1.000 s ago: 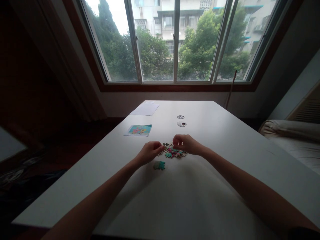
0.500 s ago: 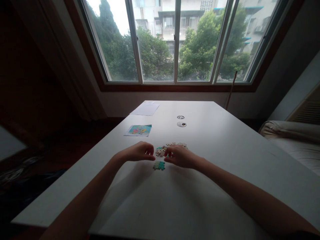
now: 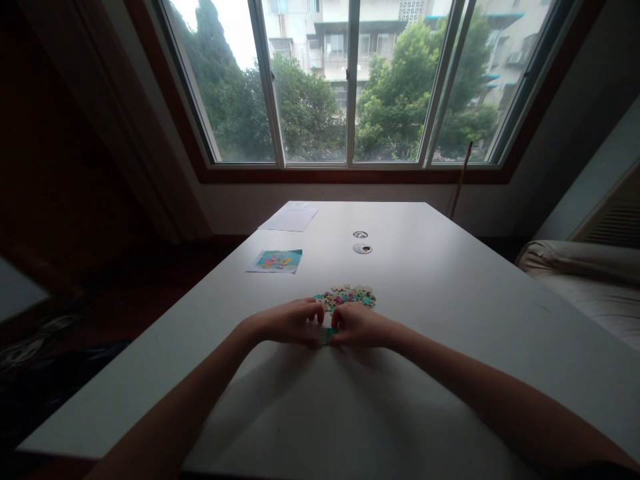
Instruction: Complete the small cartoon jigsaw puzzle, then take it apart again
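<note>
On the white table (image 3: 425,320) my left hand (image 3: 290,323) and my right hand (image 3: 357,325) rest close together, fingers curled and nearly touching. Between their fingertips lies a small teal cluster of joined puzzle pieces (image 3: 327,333), mostly hidden by the fingers. Both hands pinch or press on it. Just beyond the hands sits a heap of loose puzzle pieces (image 3: 347,297) in pink, teal and cream.
A colourful picture card (image 3: 276,261) lies to the far left, a white sheet (image 3: 289,217) behind it. Two round cable grommets (image 3: 362,248) sit in the table's middle. A cushioned seat (image 3: 585,273) stands to the right, windows behind.
Both hands have drawn back from the loose heap toward me and come together over the small teal cluster, which lay uncovered before.
</note>
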Demonstrator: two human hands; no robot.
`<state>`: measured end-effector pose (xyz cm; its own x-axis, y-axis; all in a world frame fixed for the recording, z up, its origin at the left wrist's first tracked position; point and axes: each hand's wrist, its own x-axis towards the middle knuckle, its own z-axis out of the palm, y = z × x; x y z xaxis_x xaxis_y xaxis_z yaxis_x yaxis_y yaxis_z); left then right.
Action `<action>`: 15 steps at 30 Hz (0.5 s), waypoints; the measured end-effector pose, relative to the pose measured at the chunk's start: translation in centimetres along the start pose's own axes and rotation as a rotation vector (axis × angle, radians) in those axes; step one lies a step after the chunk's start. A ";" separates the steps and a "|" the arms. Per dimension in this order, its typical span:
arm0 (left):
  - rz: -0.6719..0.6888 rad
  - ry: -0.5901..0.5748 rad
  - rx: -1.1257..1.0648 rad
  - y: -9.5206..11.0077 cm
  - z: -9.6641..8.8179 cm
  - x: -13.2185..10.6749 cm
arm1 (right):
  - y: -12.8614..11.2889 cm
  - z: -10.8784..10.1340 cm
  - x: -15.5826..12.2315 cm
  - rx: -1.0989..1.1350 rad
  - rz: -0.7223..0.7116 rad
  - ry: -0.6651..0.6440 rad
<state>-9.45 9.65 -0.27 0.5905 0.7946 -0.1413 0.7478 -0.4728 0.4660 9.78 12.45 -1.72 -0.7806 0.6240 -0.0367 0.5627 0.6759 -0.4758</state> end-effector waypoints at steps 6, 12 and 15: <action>0.096 0.020 -0.070 0.6 0.3 0.3 | 0.2 0.1 -0.1 0.077 -0.031 0.005; 0.028 -0.006 -0.029 0.6 0.3 0.4 | 0.7 -0.3 0.2 0.134 -0.042 0.019; -0.013 -0.025 -0.021 0.5 0.3 0.2 | 1.3 -1.4 0.4 0.163 -0.007 0.065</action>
<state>-8.90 9.44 -0.33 0.5879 0.7910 -0.1694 0.7495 -0.4539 0.4819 10.54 14.08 -1.13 -0.7619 0.6473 0.0217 0.5019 0.6112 -0.6120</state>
